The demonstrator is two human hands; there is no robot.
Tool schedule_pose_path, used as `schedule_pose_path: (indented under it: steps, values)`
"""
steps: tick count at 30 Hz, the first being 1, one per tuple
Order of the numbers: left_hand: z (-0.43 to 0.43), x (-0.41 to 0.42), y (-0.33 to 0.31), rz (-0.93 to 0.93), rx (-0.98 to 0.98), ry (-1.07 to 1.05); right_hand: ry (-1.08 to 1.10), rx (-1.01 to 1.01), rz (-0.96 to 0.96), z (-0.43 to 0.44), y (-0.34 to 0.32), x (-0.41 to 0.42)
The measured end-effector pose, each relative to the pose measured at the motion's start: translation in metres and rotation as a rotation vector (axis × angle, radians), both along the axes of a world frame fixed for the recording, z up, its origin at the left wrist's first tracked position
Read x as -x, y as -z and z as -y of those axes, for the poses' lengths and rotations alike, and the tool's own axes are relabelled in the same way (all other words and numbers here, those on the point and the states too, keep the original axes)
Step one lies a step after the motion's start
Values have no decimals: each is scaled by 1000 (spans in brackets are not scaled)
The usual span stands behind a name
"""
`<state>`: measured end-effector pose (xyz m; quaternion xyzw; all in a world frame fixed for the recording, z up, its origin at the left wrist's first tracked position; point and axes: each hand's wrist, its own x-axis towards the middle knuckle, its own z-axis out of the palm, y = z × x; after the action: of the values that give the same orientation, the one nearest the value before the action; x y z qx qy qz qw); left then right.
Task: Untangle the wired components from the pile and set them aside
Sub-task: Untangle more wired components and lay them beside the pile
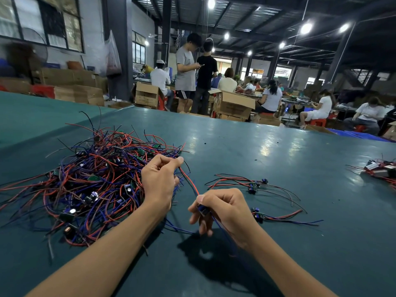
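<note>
So the big pile (85,181) sits on the left part of the desk (267,151), a matte teal sheet with a soft sheen from the ceiling lights. It's a loose nest of thin red, blue and black insulated wires, all curly and springy, with little green circuit boards and stubby cylindrical capacitors poking out here and there. The left hand (159,181) hovers at the pile's right edge, thumb and forefinger pinched narrow on a red and black wire pair (189,182) that runs down and right to the right hand (222,209). That one is curled into a closed grip around a small blue boxy component (203,210), with blue leads trailing below the fingers. Just right of the hands, two small sorted bunches lie flat on the desk: a farther bunch (255,184) with long red and black leads fanning out, and a nearer one (260,215) with red and blue leads. Far right near the edge there's another clump (383,170) of red wires with blocky parts, too blurry to make out.
</note>
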<state>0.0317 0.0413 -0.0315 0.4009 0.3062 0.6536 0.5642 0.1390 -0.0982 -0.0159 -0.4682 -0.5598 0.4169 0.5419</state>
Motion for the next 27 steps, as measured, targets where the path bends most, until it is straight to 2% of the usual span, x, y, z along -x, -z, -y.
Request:
schedule_pose_path:
  steps: [5,8,11,14,17,19,21,24,27]
  values:
    - [-1,2,-3,-53,-48,-77,-21,-10,51,1,0,0]
    - [0,-1,-4,27,65,-44,-51,-24,47,2,3,3]
    - [5,-1,-7,143,187,159,24,-33,-46,-2,2,2]
    - [11,-3,-8,51,240,444,121,47,-230,-8,-3,-5]
    - [20,-10,-4,-308,17,705,188,156,-410,-13,-6,-14]
    - [30,-15,2,-438,-151,838,220,186,-472,-15,-5,-17]
    - [36,-19,7,-422,-186,854,227,197,-489,-16,-4,-18]
    - [37,-19,7,-374,-209,769,221,215,-476,-15,-5,-18]
    - [33,-18,8,-297,-162,751,143,227,-469,-14,-6,-21]
